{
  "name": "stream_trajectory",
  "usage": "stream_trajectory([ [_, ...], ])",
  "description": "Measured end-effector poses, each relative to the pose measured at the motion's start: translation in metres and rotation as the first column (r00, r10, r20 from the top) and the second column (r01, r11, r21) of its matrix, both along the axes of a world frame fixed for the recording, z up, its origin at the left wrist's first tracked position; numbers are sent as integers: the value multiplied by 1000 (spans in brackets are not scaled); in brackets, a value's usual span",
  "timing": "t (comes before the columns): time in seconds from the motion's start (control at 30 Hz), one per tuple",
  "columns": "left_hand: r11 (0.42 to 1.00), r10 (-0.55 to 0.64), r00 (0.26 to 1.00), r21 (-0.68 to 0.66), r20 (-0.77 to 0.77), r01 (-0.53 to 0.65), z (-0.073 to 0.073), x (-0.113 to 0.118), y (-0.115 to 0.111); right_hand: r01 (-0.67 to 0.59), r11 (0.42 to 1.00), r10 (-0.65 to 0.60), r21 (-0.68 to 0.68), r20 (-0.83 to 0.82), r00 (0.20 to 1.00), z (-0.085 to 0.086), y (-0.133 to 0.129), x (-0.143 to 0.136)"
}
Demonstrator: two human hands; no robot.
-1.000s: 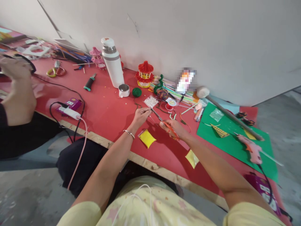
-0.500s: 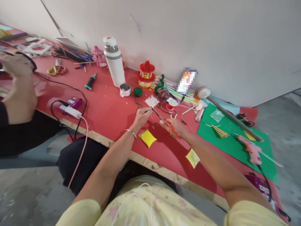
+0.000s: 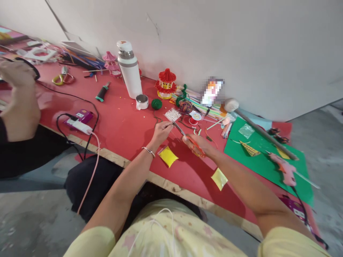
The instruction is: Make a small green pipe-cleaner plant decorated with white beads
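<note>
Orange-handled scissors (image 3: 195,144) are gripped in my right hand (image 3: 199,141), their blades pointing up and left. The blade tips reach the fingertips of my left hand (image 3: 162,131), which is pinched closed. A thin thread seems to hang from those fingertips; whatever else they hold is too small to make out. Just beyond the tips lies a clear packet of white beads (image 3: 173,114). Below my left hand a bright yellow packet (image 3: 168,156) rests on the red tabletop (image 3: 120,125). A paler yellow packet (image 3: 219,179) lies under my right forearm.
A white thermos (image 3: 130,73) stands behind a metal cup (image 3: 142,102). Nearby are a green yarn ball (image 3: 156,104) and a red lantern-like craft (image 3: 166,84). At right, a pink glue gun (image 3: 284,167) lies on green sheet (image 3: 238,157). Another person's arm (image 3: 21,100) is at left.
Both hands and the scissors hold nearly the same position. The whole view has shifted very slightly; nothing has visibly been picked up or put down.
</note>
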State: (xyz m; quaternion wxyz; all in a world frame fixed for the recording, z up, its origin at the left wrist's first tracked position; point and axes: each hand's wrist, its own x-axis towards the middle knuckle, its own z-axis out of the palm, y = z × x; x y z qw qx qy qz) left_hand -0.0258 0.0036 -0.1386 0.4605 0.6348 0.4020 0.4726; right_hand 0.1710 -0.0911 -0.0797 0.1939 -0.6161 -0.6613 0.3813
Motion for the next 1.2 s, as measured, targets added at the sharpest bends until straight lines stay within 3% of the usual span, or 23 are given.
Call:
stream_trajectory([
  [0.27, 998, -55, 998, 26, 32, 54, -4, 7, -5, -32, 999, 32, 10, -8, 999, 1, 9, -1],
  [0.37, 996, -49, 997, -69, 63, 53, -10, 9, -2, 19, 999, -20, 27, 68, 997, 8, 4, 11],
  [0.43, 985, -57, 991, -158, 121, 76, -12, 9, 2, 121, 991, -128, 54, 175, 976, 12, -5, 32],
  [0.5, 975, -47, 981, -207, 190, 87, -12, 9, 7, 279, 947, -320, 157, 440, 839, 14, -16, 62],
  [0.53, 974, -35, 974, -211, 223, 83, -12, 9, 8, 375, 901, -429, 216, 569, 702, 14, -22, 79],
  [0.6, 981, -13, 962, -184, 272, 65, -11, 9, 11, 449, 847, -499, 284, 714, 491, 9, -32, 112],
  [0.63, 985, 6, 957, -164, 290, 43, -10, 9, 11, 472, 839, -491, 272, 753, 439, 5, -36, 127],
  [0.7, 988, 53, 950, -152, 308, -6, -7, 7, 11, 485, 841, -461, 239, 786, 412, -2, -41, 146],
  [0.77, 979, 73, 940, -202, 333, -5, -3, 4, 9, 428, 842, -503, 329, 766, 400, -6, -39, 148],
  [0.83, 954, 33, 912, -285, 409, 94, 4, 0, 7, 335, 807, -590, 486, 644, 487, -4, -30, 131],
  [0.87, 935, -6, 884, -311, 467, 170, 7, -3, 6, 297, 810, -567, 505, 545, 618, -1, -23, 117],
  [0.93, 888, -85, 826, -333, 558, 317, 12, -7, 4, 250, 852, -399, 460, 261, 879, 4, -4, 81],
  [0.97, 867, -115, 804, -336, 584, 368, 13, -8, 4, 210, 874, -289, 437, 122, 949, 6, 7, 62],
  [1.03, 835, -151, 781, -345, 606, 429, 14, -10, 3, 129, 886, -95, 445, -98, 991, 6, 33, 27],
  [1.1, 818, -167, 778, -356, 606, 452, 13, -11, 3, 22, 918, 82, 395, -244, 966, -1, 58, 1],
  [1.2, 818, -173, 793, -363, 584, 445, 11, -11, 5, -16, 943, 155, 332, -396, 905, -17, 86, -18],
])
